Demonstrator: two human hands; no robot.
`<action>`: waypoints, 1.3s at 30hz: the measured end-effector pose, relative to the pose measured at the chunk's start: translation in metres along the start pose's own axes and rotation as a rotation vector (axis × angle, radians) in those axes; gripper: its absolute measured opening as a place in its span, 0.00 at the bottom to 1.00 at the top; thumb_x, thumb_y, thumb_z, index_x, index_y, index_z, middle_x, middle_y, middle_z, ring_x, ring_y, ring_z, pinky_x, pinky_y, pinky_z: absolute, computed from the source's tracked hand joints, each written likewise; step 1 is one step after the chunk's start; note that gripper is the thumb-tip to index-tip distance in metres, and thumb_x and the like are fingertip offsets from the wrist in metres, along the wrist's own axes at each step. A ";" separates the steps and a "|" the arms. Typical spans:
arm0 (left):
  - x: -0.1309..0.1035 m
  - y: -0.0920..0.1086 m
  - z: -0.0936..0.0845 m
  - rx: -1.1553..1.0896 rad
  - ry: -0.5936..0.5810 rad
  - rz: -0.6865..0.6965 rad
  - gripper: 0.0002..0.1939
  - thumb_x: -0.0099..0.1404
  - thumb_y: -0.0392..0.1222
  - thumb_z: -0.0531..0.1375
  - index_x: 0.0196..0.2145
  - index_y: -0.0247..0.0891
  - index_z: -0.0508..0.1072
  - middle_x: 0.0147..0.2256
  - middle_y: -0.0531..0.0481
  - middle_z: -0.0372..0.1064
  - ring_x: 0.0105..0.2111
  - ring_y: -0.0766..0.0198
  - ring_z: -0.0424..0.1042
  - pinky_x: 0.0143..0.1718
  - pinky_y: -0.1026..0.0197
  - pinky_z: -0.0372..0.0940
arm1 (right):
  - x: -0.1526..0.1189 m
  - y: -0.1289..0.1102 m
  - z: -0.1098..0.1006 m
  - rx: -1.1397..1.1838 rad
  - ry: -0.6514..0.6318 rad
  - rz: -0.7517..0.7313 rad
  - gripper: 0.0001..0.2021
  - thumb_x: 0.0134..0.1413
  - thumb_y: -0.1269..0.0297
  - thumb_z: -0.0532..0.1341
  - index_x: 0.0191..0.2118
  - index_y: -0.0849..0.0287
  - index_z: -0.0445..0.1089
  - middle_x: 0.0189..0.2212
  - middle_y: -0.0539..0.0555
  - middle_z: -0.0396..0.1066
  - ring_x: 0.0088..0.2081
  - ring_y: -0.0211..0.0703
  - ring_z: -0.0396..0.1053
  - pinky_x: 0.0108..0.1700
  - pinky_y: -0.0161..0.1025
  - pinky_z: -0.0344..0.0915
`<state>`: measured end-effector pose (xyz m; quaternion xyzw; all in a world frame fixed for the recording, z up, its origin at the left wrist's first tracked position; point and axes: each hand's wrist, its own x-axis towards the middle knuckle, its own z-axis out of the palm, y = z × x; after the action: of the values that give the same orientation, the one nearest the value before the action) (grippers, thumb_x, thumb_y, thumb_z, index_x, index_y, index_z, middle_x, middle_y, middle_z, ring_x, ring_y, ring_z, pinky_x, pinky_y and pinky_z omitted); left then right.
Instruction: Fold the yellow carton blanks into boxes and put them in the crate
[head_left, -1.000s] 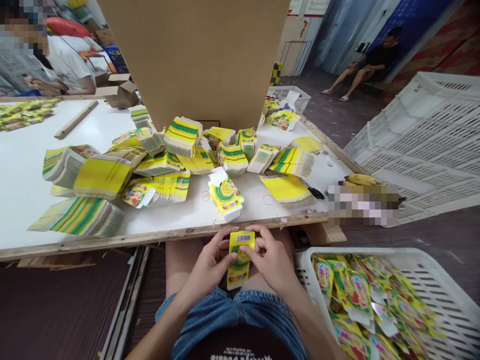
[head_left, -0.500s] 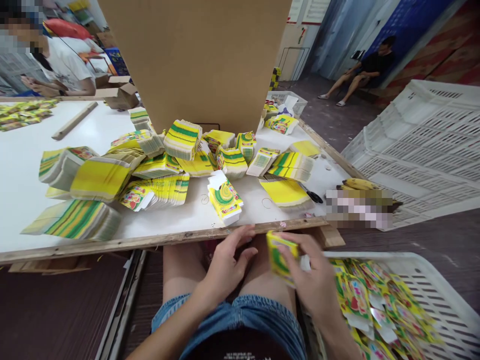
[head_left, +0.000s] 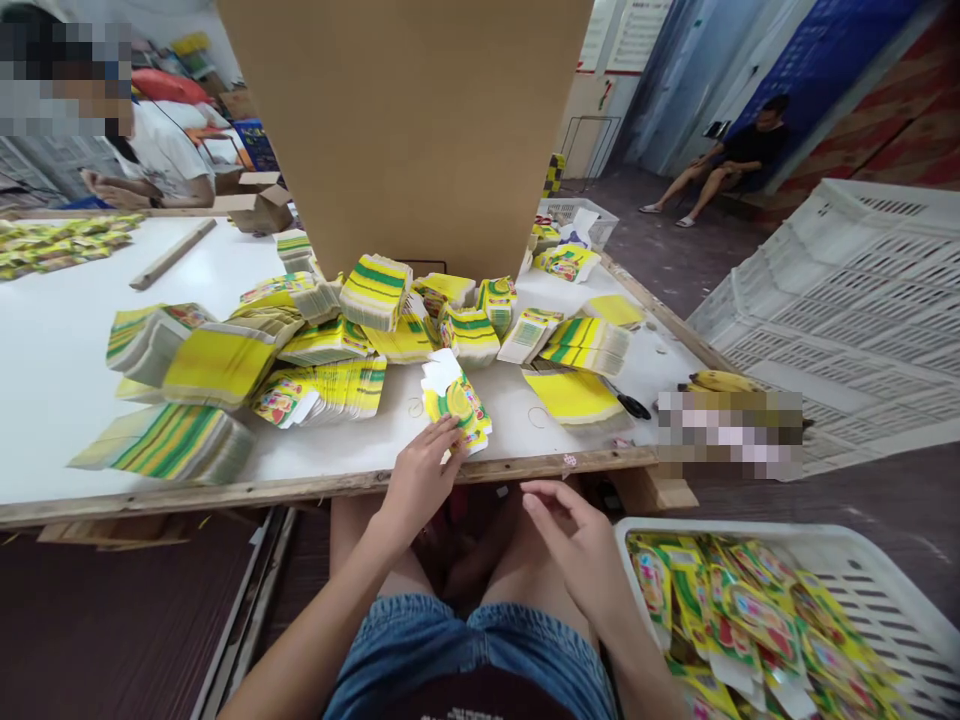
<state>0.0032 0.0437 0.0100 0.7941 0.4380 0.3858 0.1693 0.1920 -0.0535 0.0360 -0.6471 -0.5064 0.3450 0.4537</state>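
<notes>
My left hand (head_left: 426, 470) reaches over the table's front edge, its fingertips on the near side of a small pile of flat yellow-green cartons (head_left: 466, 402). Whether it grips one of them is not clear. Over my lap, to the right, my right hand (head_left: 574, 535) holds nothing, with thumb and fingers apart. Stacks of printed yellow cartons (head_left: 217, 362) lie across the white table (head_left: 52, 390). Beside my right forearm a white basket (head_left: 832, 540) holds many yellow cartons (head_left: 750, 610).
A tall cardboard sheet (head_left: 412, 130) stands behind the stacks. Black-handled scissors (head_left: 632, 404) and bananas (head_left: 720, 382) are at the right. White crates (head_left: 847, 330) are stacked beyond. One person (head_left: 169, 150) is at the table's far left; another (head_left: 742, 150) sits farther back.
My left hand has moved up to the small carton pile. The carton in my right hand is gone from it, and that hand is now open. The view has shifted slightly.
</notes>
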 end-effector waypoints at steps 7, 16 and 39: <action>-0.002 -0.001 0.002 -0.100 0.002 0.023 0.13 0.65 0.37 0.59 0.46 0.40 0.77 0.50 0.43 0.75 0.53 0.52 0.72 0.59 0.44 0.61 | 0.011 -0.003 0.026 0.174 -0.034 0.025 0.15 0.55 0.51 0.62 0.37 0.59 0.76 0.31 0.56 0.77 0.34 0.48 0.73 0.37 0.41 0.68; -0.027 0.015 -0.008 -0.233 0.022 0.257 0.19 0.67 0.29 0.54 0.51 0.40 0.74 0.49 0.44 0.75 0.53 0.57 0.72 0.58 0.50 0.64 | 0.017 0.010 0.034 0.519 0.084 0.170 0.19 0.53 0.47 0.63 0.37 0.61 0.76 0.27 0.55 0.76 0.27 0.42 0.69 0.32 0.38 0.65; -0.044 0.049 -0.007 -1.586 -0.162 -0.661 0.20 0.55 0.48 0.68 0.43 0.35 0.78 0.40 0.42 0.79 0.45 0.51 0.75 0.49 0.55 0.67 | -0.014 0.000 0.040 0.541 -0.045 0.183 0.17 0.46 0.55 0.70 0.39 0.60 0.75 0.37 0.57 0.78 0.39 0.47 0.73 0.41 0.41 0.69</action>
<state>0.0116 -0.0205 0.0242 0.2982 0.2344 0.4507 0.8081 0.1522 -0.0573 0.0220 -0.5378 -0.3456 0.5213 0.5653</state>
